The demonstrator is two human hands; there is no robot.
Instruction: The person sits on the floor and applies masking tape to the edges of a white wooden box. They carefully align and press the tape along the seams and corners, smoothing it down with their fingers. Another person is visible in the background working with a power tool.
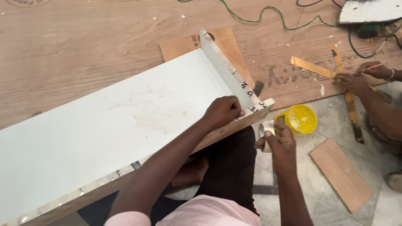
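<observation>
While I look down from the head camera, my left hand (222, 111) is closed in a loose fist, fingertips pressing a strip of pale printed masking tape (251, 102) onto the near right corner of a long white laminated board (104, 125). A shorter white panel (224, 69) stands upright on edge across that board's right end, and the tape runs along their joint. The board lies slanting over my lap and a wide brown plywood sheet (83, 37) on the floor.

My right hand (278, 140) is curled around a small roll of masking tape (266, 127), held just beside the board's corner, off its edge. A round yellow plastic tub (301, 119) sits on the grey stone floor (326, 209) just beyond that hand. A loose rectangular wooden offcut (341, 173) lies well to the right.

At the far right edge, another person's hands (362, 77) rest on a folding yellow wooden rule (318, 69), one holding a pencil.

I judge that the upright panel could tip or slide if my left hand eases off, since only tape seems to hold it. The tape may also wrinkle or tear if the roll is pulled at an angle, and my right elbow could knock the tub.
</observation>
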